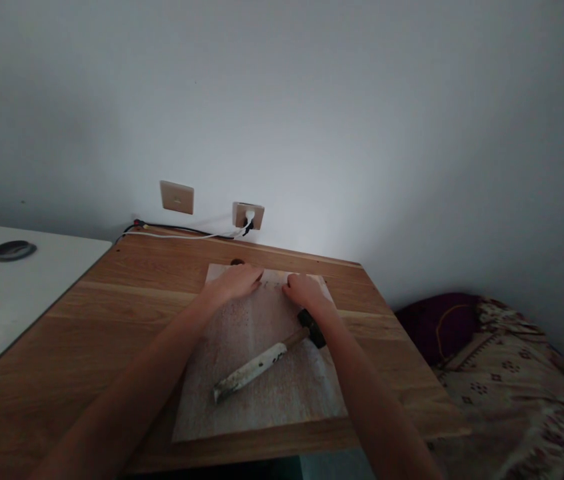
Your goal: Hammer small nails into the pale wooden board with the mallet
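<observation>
A pale square board (282,393) lies on the wooden table (127,300). Both my hands rest at its far edge. My left hand (236,280) lies on the board's far left part, fingers curled down toward small items I cannot make out. My right hand (303,289) sits close beside it, fingers bent and pressed together as in a pinch. A hammer (262,363) with a pale worn handle and black head lies diagonally on the board, its head under my right forearm. Neither hand touches the hammer.
A white desk (7,300) with a round dark disc (13,251) adjoins the table on the left. The wall behind has a switch plate (177,197) and a socket (248,215) with plugged cables. A patterned bed cover (517,380) lies to the right.
</observation>
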A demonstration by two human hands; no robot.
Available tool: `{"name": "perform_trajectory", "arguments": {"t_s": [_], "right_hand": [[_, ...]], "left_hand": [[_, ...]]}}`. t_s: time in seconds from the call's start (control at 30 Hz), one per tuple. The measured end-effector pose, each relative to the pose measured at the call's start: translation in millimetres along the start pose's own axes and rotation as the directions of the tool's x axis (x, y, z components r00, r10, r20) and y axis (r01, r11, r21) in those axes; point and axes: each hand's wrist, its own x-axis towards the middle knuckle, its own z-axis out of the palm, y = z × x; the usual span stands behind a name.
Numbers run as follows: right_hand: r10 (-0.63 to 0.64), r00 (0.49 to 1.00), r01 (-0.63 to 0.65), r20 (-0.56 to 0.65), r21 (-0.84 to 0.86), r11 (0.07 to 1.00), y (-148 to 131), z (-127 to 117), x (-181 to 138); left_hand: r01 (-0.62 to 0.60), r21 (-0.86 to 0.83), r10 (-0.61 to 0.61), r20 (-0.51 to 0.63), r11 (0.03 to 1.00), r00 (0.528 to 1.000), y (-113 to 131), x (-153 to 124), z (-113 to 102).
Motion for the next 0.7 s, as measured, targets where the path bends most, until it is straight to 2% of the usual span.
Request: {"name": "perform_trajectory", "arguments": {"t_s": [0.17, 0.27, 0.33, 0.37, 0.43, 0.5, 0.57, 0.63, 0.7], "right_hand": [[-0.047, 0.999, 0.051, -0.022, 0.232, 0.971, -9.8, -13.5, -2.7], [-0.082, 0.996, 0.085, -0.025, 0.423, 0.902, -13.9, -22.7, -8.1], [-0.107, 0.994, 0.107, -0.029, 0.519, 0.848, -16.3, -24.9, -11.5], [-0.115, 0.993, 0.113, -0.032, 0.541, 0.833, -17.4, -24.3, -12.4], [-0.107, 0.994, 0.111, -0.038, 0.507, 0.855, -19.2, -19.9, -11.9], [-0.083, 0.995, 0.095, -0.047, 0.398, 0.912, -19.8, -12.8, -9.5], [-0.068, 0.996, 0.08, -0.054, 0.268, 0.96, -19.3, -5.1, -7.3], [-0.068, 0.996, 0.076, -0.052, 0.155, 0.985, -18.4, 2.0, -6.9], [-0.07, 0.997, 0.07, -0.038, 0.006, 0.998, -18.1, 8.0, -8.7]], "left_hand": [[0.072, -0.051, -0.076, -0.072, 0.996, 0.995, 2.8, 3.7, 10.2], [0.148, -0.237, -0.187, -0.152, 0.96, 0.97, 1.4, 10.2, 14.4], [0.165, -0.456, -0.268, -0.172, 0.875, 0.948, -2.6, 14.9, 14.6], [0.162, -0.577, -0.304, -0.157, 0.8, 0.94, -5.1, 16.9, 14.3], [0.164, -0.761, -0.351, -0.089, 0.628, 0.932, -9.3, 19.7, 13.5], [0.176, -0.821, -0.349, -0.03, 0.543, 0.937, -10.5, 21.0, 13.8], [0.191, -0.799, -0.331, -0.011, 0.57, 0.943, -7.2, 20.9, 16.1], [0.182, -0.699, -0.31, -0.059, 0.691, 0.949, -0.4, 19.4, 20.1], [0.149, -0.531, -0.263, -0.146, 0.834, 0.954, 6.9, 17.2, 24.4]]}}
